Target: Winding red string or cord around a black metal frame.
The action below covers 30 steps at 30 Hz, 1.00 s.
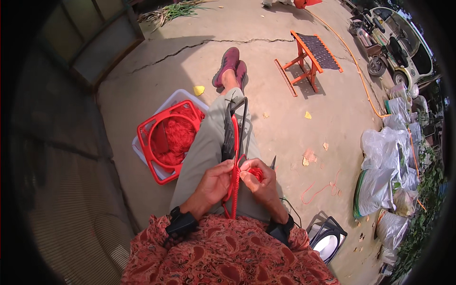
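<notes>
On my lap stands a frame seen nearly edge-on, with a red edge (234,195) partly wrapped in red cord and a black part (244,116) beyond it. My left hand (213,185) pinches the red edge from the left side. Across from it, my right hand (264,187) is closed around a small bundle of red cord (257,174), its thumb and finger close to the edge. A dark pointed tip (273,162) sticks up beside the right hand; what it belongs to is hidden.
Left of my legs, a pale plastic tub (138,148) holds red cord (176,137) under a red frame (146,151) with a round opening. An orange folding stool (317,52) stands ahead. Black frames (338,232) lie lower right. Plastic bags (380,175) line the right side.
</notes>
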Tool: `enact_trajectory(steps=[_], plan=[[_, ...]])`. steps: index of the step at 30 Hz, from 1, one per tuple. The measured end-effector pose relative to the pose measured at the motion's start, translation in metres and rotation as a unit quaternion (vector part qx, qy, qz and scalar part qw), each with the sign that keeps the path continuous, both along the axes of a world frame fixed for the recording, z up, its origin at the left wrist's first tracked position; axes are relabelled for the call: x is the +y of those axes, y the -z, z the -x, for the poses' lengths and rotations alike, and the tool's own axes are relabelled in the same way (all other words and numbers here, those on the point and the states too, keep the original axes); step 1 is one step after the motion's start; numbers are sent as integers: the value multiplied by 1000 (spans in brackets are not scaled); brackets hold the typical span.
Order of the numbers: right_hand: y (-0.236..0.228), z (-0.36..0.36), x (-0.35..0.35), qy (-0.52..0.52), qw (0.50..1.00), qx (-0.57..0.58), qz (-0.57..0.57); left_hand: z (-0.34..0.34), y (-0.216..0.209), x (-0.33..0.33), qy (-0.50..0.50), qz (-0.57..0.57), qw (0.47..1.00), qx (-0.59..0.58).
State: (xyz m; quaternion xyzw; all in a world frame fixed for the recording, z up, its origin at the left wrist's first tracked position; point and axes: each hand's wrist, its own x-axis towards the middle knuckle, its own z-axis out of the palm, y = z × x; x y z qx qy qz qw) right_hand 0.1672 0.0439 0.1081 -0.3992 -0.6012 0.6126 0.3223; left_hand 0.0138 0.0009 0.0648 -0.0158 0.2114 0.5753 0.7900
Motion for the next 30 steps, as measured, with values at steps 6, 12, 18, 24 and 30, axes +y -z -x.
enact_trajectory(steps=[6, 12, 18, 24, 30], plan=[[-12, -2, -1, 14, 998, -7, 68, 3, 0, 4, 20, -19, 999, -42], [-22, 1, 13, -27, 994, -52, 96, 5, 9, 3, 29, -17, 998, -52], [-24, 7, 19, -64, 994, -75, 41, 9, 11, -1, 24, -62, 995, -73], [-7, 7, 22, -39, 994, -100, -32, 4, 1, -1, 13, -27, 1000, 10], [11, 6, 27, 75, 986, -123, -83, 1, 2, 0, 3, -18, 1000, 16]])
